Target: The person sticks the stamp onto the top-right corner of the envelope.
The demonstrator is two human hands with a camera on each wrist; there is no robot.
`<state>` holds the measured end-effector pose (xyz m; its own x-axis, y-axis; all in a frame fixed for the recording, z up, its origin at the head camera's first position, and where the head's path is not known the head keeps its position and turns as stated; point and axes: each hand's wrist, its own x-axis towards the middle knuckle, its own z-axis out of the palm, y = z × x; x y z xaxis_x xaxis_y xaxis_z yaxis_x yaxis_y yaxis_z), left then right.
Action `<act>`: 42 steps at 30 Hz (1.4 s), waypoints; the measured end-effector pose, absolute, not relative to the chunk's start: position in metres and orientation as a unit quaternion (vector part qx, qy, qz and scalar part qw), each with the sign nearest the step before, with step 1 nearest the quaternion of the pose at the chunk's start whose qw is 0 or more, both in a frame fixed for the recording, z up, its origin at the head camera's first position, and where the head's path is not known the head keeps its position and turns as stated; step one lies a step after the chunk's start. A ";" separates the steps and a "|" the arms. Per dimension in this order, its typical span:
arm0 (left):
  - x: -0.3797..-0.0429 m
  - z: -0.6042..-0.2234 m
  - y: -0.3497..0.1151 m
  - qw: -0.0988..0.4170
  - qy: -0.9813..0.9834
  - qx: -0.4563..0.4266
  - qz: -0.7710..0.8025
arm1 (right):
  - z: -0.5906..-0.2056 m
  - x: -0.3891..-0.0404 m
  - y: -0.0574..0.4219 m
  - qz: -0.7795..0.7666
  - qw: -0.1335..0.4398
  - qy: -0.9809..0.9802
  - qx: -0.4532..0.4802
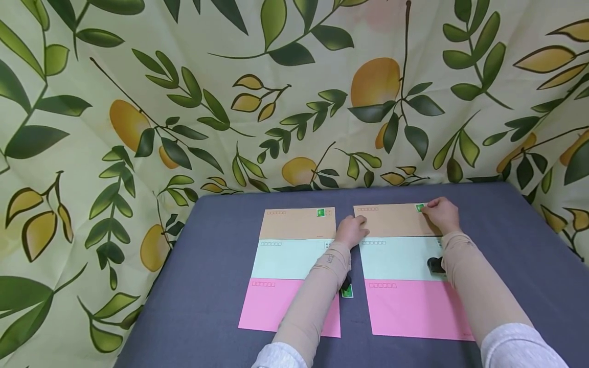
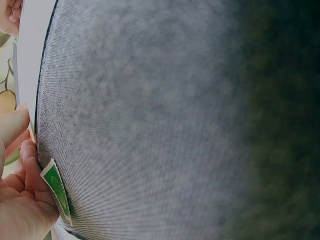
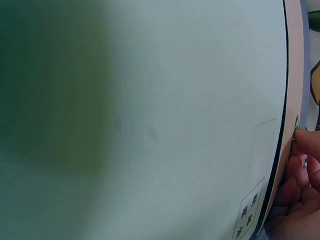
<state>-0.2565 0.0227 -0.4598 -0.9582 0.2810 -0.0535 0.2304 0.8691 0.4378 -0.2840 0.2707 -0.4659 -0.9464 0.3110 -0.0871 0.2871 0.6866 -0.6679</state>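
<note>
My right hand [image 1: 443, 214] is at the top right corner of the right brown envelope [image 1: 391, 221]. Its thumb and fingertips pinch the edge of a small green postage stamp [image 1: 420, 208] there; in the right wrist view a sliver of the stamp [image 3: 297, 121] shows at the thumb tip. My left hand [image 1: 352, 231] rests with its fingertips at this envelope's left edge, fingers loosely bent. A second green stamp [image 2: 57, 190] appears close beside that hand on the dark cloth in the left wrist view.
Below the brown envelope lie a pale blue one [image 1: 395, 258] and a pink one [image 1: 414, 306]. A matching left column has a stamped brown envelope [image 1: 290, 225], a blue one [image 1: 285, 258] and a pink one [image 1: 276, 306]. A stamp [image 1: 347, 292] lies between columns. A leafy curtain [image 1: 276, 102] hangs behind.
</note>
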 end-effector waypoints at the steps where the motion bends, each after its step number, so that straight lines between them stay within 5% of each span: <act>1: -0.256 -0.460 0.023 0.058 0.965 0.132 0.220 | -0.466 -0.284 0.271 0.359 0.019 -0.919 -0.161; 42: -0.256 -0.457 0.021 0.069 0.964 0.147 0.211 | -0.464 -0.287 0.271 0.333 -0.013 -0.934 -0.126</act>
<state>-0.2559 0.0212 -0.4570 -0.9471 0.3130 -0.0710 0.2548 0.8678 0.4266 -0.2867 0.2709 -0.4638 -0.9678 0.2270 -0.1083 0.2444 0.7466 -0.6188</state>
